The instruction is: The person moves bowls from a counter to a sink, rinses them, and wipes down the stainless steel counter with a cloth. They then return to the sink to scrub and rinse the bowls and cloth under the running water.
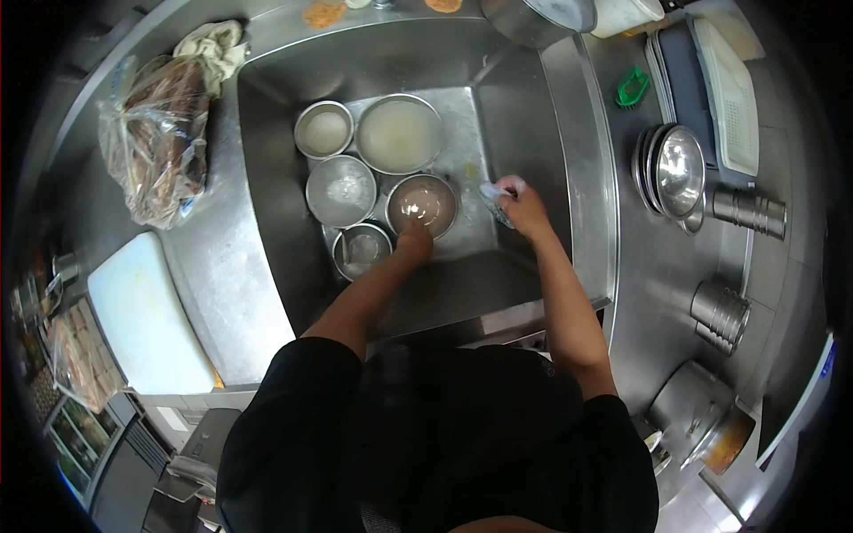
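In the steel sink (pixel 524 115), my left hand (pixel 415 238) is at the near rim of a round metal bowl (pixel 425 202) with liquid in it; its fingertips are hard to make out. To the right, my right hand (pixel 522 206) is closed on a crumpled, clear and bluish plastic-like item (pixel 495 202) above the sink floor. Around the bowl stand a large pan of cloudy liquid (pixel 399 133), a small pan (pixel 323 130), a pan with clear liquid (pixel 341 191) and a small pot (pixel 362 250) with something upright inside.
Left of the sink lie a plastic-wrapped bundle (pixel 169 133) and a white cutting board (pixel 147 315). On the right counter are stacked metal bowls (pixel 680 173), a green brush (pixel 632 87), stacked metal cups (pixel 751 211) and a white tray (pixel 729 102). A large pot (pixel 520 19) stands behind the sink.
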`<state>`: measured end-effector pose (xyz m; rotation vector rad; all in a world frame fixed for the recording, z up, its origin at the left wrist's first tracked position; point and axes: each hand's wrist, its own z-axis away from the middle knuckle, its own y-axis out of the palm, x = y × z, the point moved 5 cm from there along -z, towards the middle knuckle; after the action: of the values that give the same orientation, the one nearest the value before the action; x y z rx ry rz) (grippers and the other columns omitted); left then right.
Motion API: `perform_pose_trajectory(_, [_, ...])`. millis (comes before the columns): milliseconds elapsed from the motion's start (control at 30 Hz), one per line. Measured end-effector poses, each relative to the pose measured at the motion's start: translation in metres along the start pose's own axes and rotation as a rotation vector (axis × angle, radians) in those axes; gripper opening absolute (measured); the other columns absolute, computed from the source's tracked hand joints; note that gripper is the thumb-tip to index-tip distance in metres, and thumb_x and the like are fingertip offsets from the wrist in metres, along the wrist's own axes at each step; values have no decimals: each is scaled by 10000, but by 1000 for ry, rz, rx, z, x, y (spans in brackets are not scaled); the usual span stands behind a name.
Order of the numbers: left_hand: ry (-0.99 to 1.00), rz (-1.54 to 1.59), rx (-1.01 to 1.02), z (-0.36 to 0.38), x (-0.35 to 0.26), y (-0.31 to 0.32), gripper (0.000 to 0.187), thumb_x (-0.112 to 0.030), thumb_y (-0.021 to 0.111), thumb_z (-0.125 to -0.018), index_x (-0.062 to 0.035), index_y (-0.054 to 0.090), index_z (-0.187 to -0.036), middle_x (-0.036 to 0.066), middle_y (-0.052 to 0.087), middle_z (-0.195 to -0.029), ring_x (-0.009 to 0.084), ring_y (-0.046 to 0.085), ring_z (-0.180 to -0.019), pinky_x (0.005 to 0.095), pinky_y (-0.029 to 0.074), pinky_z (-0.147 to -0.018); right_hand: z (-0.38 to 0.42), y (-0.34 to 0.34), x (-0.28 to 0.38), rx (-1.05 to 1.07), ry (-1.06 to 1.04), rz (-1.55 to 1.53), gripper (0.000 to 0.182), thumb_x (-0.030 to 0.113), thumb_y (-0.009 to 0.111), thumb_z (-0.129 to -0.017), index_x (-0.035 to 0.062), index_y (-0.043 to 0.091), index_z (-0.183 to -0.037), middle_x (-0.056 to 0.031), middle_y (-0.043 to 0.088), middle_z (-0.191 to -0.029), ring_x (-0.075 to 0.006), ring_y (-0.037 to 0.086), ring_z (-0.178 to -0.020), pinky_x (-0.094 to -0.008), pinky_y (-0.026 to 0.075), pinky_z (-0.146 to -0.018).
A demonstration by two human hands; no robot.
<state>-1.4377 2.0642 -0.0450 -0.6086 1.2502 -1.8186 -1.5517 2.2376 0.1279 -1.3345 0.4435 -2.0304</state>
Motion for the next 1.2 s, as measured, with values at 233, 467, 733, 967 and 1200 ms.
perform_pose_trajectory(233, [173,60,-62,-1,-12,-15,283,-246,507,-826,-50,682,-931,149,609,-1111,302,506,-1115,458,364,-905,26,-17,-5,-38,87,-333,223,46,584,-766,70,588,-988,-7,569,-873,-108,527,-818,-243,426,-742])
perform_pose_trajectory(467, [56,26,-199,-6,-4,0,228,-184,514,-793,-59,678,-890,117,652,-954,276,602,-912,450,379,-847,33,-12,20,-20,83,-443,182,48,584,-774,50,594,-956,-4,572,-844,-101,522,-772,-243,426,-704])
perform_pose_trajectory(733, [43,253,-292,15,5,-58,258,-196,468,-854,-22,637,-943,193,632,-980,334,614,-896,447,444,-811,25,-20,11,-43,123,-553,205,59,567,-775,43,583,-978,-15,574,-868,-117,526,-795,-238,419,-729])
perform_pose_trajectory(967, [-305,1258,-176,11,69,-80,389,-414,556,-885,-27,584,-857,167,610,-726,297,599,-692,415,455,-666,16,-11,14,-29,109,-647,238,66,563,-766,38,582,-1002,-26,574,-876,-122,528,-811,-237,415,-739])
perform_pose_trajectory(1200, [-384,1151,-232,16,82,-81,527,-539,455,-890,-41,611,-813,204,625,-779,387,607,-798,457,460,-734,2,42,-5,81,131,-443,241,127,604,-758,37,606,-981,-49,598,-851,-149,558,-795,-267,435,-735])
